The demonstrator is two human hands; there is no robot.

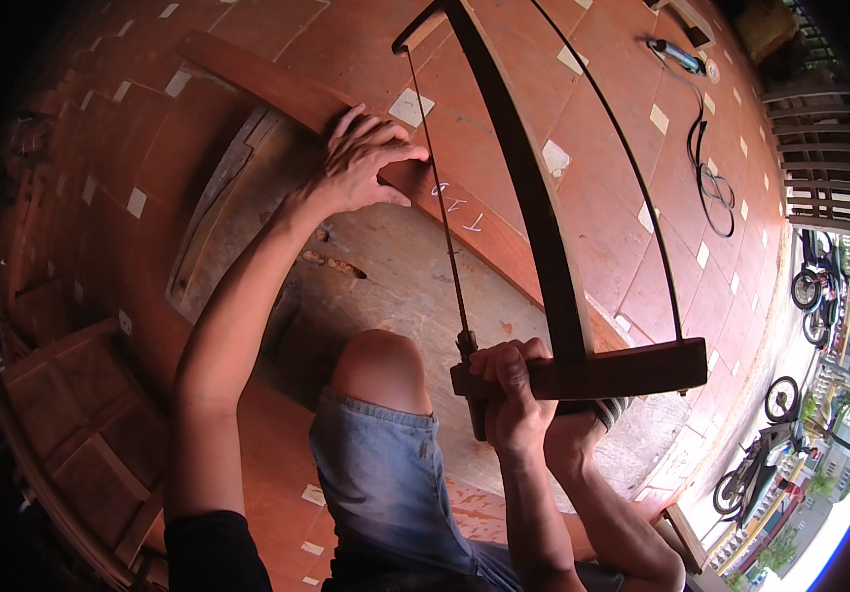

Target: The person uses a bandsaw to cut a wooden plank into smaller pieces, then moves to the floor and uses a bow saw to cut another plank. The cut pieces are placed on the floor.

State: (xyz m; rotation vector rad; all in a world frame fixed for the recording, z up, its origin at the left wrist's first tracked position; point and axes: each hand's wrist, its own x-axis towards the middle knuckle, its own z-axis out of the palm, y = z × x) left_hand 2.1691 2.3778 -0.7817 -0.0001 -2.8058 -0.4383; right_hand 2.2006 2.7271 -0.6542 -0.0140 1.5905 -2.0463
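A wooden frame saw [533, 178] stands tilted over a long reddish-brown plank [484, 237] with white marks on its face. My right hand [516, 395] is wrapped round the saw's near end, by the handle and the wooden end bar [632, 369]. The thin blade [442, 192] stretches away from that hand and passes over the plank. On the blade's left, my left hand [366, 163] lies over the plank with its fingers spread and thumb apart. Its index fingertip is close to the blade. Whether the teeth touch the wood cannot be made out.
Under the plank is a worn wooden slab [336, 286] with holes. My bent knee [380, 370] and strapped foot [583, 439] are close to the saw. A corded power tool [679, 56] lies on the tiled floor, far right. Panelled wooden furniture [79, 424] stands left; motorbikes [755, 469] are outside, right.
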